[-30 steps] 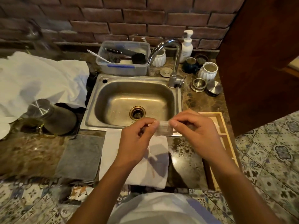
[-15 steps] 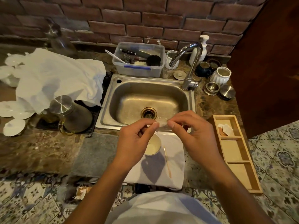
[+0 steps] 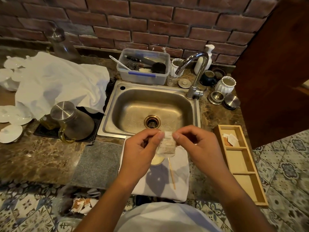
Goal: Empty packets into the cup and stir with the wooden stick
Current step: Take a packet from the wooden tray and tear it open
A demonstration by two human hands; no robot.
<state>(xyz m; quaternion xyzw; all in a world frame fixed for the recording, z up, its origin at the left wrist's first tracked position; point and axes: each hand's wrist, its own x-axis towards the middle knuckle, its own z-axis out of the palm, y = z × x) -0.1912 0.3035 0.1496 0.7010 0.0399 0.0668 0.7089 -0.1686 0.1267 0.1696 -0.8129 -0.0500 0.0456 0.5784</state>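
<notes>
A small white packet (image 3: 167, 145) hangs between my two hands, pinched at its top edge by both. My left hand (image 3: 142, 151) grips its left corner and my right hand (image 3: 195, 146) its right corner. Directly below the packet a pale cup (image 3: 157, 160) stands on a white cloth (image 3: 167, 183), mostly hidden behind my left hand. The wooden stick (image 3: 171, 173) lies on that cloth just right of the cup. More packets (image 3: 230, 139) lie in the top compartment of a wooden tray (image 3: 245, 178) at the right.
A steel sink (image 3: 150, 108) with a tap (image 3: 195, 72) sits behind the cloth. A grey mat (image 3: 98, 163) lies left of it, a lidded jug (image 3: 71, 121) farther left. Torn packets (image 3: 82, 204) lie on the tiled floor. Cups and jars (image 3: 224, 84) crowd the back right.
The view pulled back and tilted, bringing the cup, the stick and the wooden tray into sight. The packet now hangs lower, vertical, over the cup, still pinched by both hands.
</notes>
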